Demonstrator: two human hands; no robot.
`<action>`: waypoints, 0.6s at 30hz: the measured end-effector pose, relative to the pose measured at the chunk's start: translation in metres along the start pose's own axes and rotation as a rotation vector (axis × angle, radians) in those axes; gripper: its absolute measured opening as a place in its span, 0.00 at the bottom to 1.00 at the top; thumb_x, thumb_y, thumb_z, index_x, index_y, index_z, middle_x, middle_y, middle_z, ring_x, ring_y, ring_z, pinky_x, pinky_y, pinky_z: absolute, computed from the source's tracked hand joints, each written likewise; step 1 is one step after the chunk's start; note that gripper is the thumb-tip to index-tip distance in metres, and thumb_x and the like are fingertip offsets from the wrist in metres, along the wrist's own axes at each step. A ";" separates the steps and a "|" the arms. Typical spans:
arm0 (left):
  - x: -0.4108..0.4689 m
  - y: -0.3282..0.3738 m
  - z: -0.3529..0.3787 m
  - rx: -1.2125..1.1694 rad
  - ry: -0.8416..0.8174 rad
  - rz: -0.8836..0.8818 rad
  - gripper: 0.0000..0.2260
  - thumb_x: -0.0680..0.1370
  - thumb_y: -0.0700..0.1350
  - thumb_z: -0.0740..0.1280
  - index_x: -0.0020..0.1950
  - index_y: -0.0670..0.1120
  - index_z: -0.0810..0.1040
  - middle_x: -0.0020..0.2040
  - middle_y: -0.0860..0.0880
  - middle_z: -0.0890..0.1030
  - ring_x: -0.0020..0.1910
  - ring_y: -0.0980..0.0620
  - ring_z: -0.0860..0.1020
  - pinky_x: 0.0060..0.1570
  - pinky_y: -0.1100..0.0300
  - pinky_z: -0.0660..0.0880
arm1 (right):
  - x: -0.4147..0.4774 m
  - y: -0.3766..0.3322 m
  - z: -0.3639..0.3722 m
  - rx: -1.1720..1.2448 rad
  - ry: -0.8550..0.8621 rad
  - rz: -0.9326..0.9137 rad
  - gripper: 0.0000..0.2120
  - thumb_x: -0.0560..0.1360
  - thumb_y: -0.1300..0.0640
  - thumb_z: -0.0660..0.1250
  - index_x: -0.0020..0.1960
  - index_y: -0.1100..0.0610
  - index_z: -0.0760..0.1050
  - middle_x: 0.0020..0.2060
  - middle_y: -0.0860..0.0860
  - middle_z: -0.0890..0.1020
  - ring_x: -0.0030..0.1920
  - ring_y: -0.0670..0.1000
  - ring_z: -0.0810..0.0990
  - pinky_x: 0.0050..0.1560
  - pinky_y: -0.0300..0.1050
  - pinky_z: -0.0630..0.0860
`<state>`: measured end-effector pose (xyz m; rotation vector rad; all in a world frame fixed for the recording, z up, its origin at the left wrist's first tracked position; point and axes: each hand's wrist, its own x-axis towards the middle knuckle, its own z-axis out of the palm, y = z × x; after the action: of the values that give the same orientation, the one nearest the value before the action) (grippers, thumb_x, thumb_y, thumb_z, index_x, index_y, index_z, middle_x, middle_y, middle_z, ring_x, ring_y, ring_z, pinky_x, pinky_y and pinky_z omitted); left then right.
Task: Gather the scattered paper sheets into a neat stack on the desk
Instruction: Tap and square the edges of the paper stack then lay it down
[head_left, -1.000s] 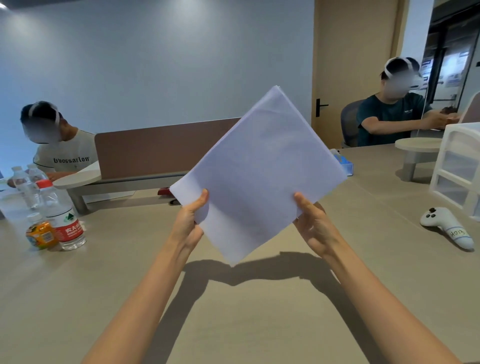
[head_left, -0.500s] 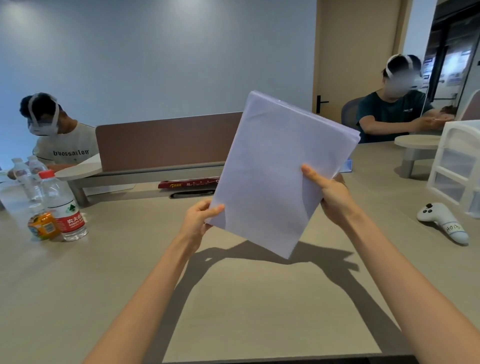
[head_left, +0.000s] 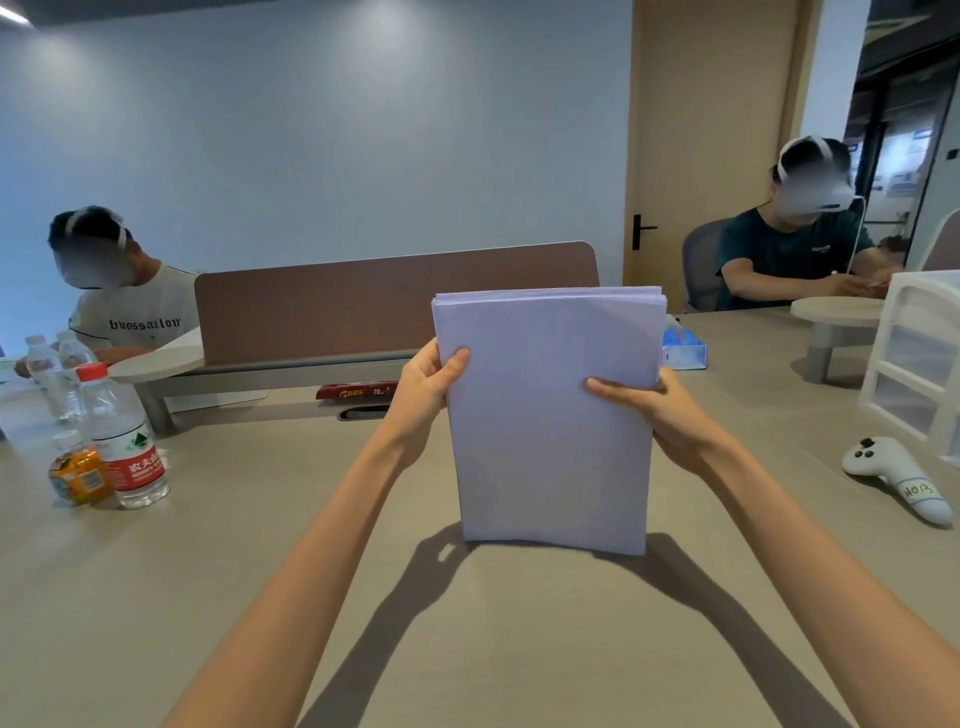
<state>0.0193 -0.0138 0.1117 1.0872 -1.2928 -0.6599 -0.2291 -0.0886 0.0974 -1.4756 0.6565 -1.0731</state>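
Since the earlier frames the sheaf of paper sheets (head_left: 548, 415) has been swung round from a diamond tilt to stand upright and square to the person, its long sides now vertical and its lower short edge down at, or just above, the bench (head_left: 467, 649); whether it actually touches the surface cannot be told. The left hand (head_left: 426, 395) has its grip closed on the left long edge, thumb on the near face and fingers hidden behind. The right hand (head_left: 649, 410) has its grip closed on the right long edge, thumb laid flat across the front. Judging by this, the gathering looks done: no loose sheets show anywhere on the bench, and everything is in the one bundle. The top edges are not yet flush, with several sheets standing slightly staggered and one corner near the upper right showing a diagonal fold or overlap. What seems left is to tap the bundle square and lay it flat. The bench is a smooth beige top with a clear patch in front of the arms. At the left stand water bottles (head_left: 122, 441) and a small orange bottle (head_left: 78, 475); at the right lie a white controller (head_left: 896, 480) and a white drawer unit (head_left: 919, 364). A brown divider panel (head_left: 322, 301) crosses behind the paper, and two other people sit at the far side of the room, one on each side.
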 end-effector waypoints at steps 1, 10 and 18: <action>0.000 0.000 0.001 0.000 0.013 0.000 0.14 0.82 0.49 0.60 0.67 0.48 0.72 0.61 0.49 0.81 0.57 0.47 0.81 0.53 0.49 0.80 | 0.001 -0.003 0.000 0.010 -0.006 -0.003 0.17 0.72 0.58 0.72 0.60 0.54 0.75 0.55 0.55 0.82 0.50 0.52 0.84 0.46 0.48 0.82; 0.006 0.011 0.022 -0.018 0.038 0.039 0.09 0.84 0.49 0.56 0.63 0.49 0.63 0.56 0.52 0.76 0.49 0.58 0.79 0.40 0.66 0.79 | 0.013 -0.018 0.006 0.108 0.103 -0.077 0.21 0.72 0.59 0.72 0.64 0.58 0.75 0.54 0.56 0.83 0.48 0.53 0.84 0.42 0.47 0.82; 0.010 0.006 0.028 0.091 0.097 0.101 0.09 0.84 0.47 0.54 0.61 0.43 0.62 0.54 0.51 0.73 0.52 0.54 0.76 0.46 0.64 0.79 | 0.014 -0.011 0.011 0.049 0.251 -0.197 0.19 0.71 0.57 0.74 0.60 0.59 0.76 0.51 0.54 0.83 0.46 0.52 0.83 0.40 0.41 0.81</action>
<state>-0.0062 -0.0274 0.1189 1.1069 -1.2948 -0.4715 -0.2151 -0.0939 0.1126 -1.3970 0.6631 -1.4330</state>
